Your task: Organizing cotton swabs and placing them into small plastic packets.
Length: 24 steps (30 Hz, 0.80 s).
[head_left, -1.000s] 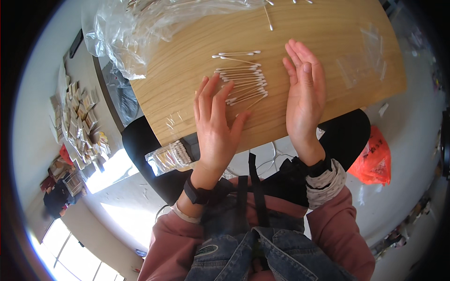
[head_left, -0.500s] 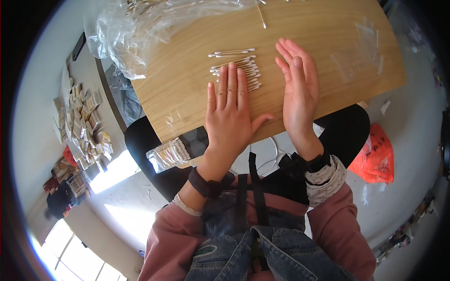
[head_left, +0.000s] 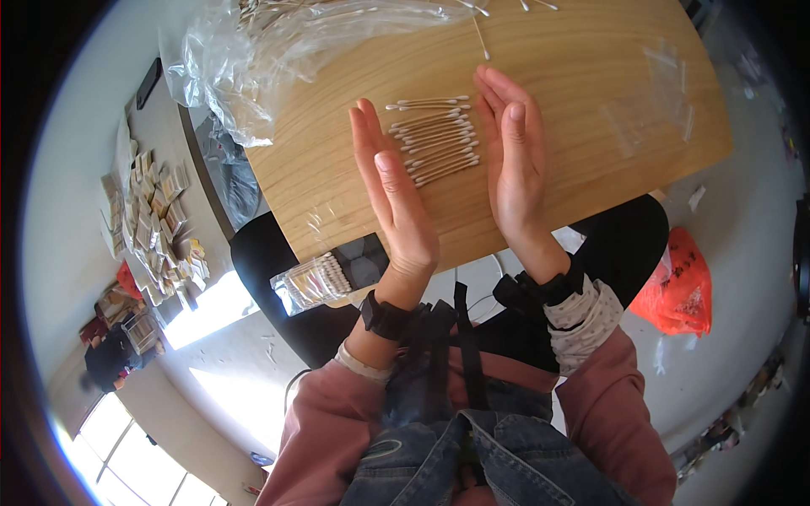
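Note:
Several cotton swabs (head_left: 437,139) with pale sticks and white tips lie side by side on the wooden table (head_left: 582,169). They form a loose, roughly parallel layer, a little fanned at the edges. My left hand (head_left: 394,190) stands on edge at the left ends of the swabs, its fingers stretched out. On the other side my right hand (head_left: 516,169) is also upright with fingers extended, close to the right ends. The palms face each other with the swabs between them, and neither hand grips anything. Whether the palms touch the swab tips I cannot tell.
A large clear plastic bag (head_left: 228,76) with swabs spreads over the far left. One stray swab (head_left: 482,38) lies beyond my right hand. Clear plastic wrappers (head_left: 666,93) lie at right. A filled swab pack (head_left: 312,280) sits at the near left edge; a red bag (head_left: 679,287) is on the floor.
My left hand has lifted off the swabs and turned on edge at their left side. My right hand has moved left, nearer to them. The layer of swabs is now uncovered.

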### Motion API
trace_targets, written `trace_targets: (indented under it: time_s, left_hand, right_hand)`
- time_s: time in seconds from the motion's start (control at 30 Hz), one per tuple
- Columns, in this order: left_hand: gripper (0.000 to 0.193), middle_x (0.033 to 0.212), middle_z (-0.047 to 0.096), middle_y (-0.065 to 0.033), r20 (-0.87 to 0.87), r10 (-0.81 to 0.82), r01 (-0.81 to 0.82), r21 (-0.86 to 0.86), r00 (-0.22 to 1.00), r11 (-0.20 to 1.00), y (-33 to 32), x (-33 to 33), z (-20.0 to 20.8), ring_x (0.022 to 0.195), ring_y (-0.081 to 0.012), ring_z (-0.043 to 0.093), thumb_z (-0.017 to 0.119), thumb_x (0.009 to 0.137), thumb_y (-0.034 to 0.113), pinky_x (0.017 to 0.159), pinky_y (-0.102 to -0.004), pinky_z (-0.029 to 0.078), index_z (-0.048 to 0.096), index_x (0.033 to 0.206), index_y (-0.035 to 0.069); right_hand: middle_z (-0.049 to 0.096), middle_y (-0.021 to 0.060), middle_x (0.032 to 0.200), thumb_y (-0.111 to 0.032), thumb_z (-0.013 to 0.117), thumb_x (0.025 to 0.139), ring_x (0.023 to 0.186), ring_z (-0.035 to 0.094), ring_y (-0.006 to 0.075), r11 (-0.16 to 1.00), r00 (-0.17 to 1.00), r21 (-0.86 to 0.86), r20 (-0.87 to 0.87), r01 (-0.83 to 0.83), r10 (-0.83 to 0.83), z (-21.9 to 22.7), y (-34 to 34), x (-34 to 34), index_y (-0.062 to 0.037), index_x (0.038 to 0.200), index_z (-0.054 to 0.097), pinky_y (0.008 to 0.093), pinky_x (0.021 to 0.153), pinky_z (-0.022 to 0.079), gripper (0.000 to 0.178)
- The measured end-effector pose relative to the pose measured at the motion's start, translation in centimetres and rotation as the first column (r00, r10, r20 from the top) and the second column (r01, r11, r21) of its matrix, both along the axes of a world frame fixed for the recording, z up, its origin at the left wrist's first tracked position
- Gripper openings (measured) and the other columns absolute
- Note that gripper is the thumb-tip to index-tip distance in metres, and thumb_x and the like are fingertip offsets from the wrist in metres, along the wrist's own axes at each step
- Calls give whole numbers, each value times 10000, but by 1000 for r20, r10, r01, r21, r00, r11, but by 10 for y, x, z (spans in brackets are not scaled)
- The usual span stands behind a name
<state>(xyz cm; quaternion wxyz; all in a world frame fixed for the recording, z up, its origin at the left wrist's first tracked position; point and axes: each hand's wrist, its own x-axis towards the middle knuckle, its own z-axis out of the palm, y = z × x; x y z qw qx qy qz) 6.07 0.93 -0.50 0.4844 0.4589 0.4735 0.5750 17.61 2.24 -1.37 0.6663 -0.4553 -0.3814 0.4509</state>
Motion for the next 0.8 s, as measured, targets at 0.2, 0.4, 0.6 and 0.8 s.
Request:
trace_targets:
  time_s: [0.2,0.4,0.6,0.8]
  left_hand:
    - [681,1672,139,-145,32,64,-66,41,997,997,15,2,3,1554,-254,76,286,1091,469,1254,-419,54,136,1594,36]
    - [709,1631,258,-181,75,-43,41,29,996,999,55,-20,1,1528,-275,203,235,1084,516,1243,-426,139,191,1577,9]
    - [714,1633,245,-190,-27,-67,66,-23,997,998,25,-9,12,1533,-279,185,228,1082,524,1244,-426,130,192,1579,12]
    - [706,1643,236,-159,54,-17,16,21,998,1000,24,2,3,1539,-262,161,248,1085,514,1252,-414,92,180,1584,19]
  right_hand:
    - [440,171,1488,-384,350,1101,1428,384,268,1000,1000,2,-19,13,-13,3,12,4,17,1435,420,409,1203,280,527]
    - [458,189,1468,-396,340,1101,1421,388,272,993,990,14,-77,-119,120,-3,36,11,30,1426,427,408,1200,285,542]
    - [455,196,1476,-390,323,1105,1412,405,270,987,987,7,-11,-159,159,0,22,15,32,1428,424,409,1206,282,541]
    - [452,189,1482,-400,312,1105,1417,402,263,978,976,-32,62,-206,208,5,16,6,25,1429,425,398,1216,266,546]
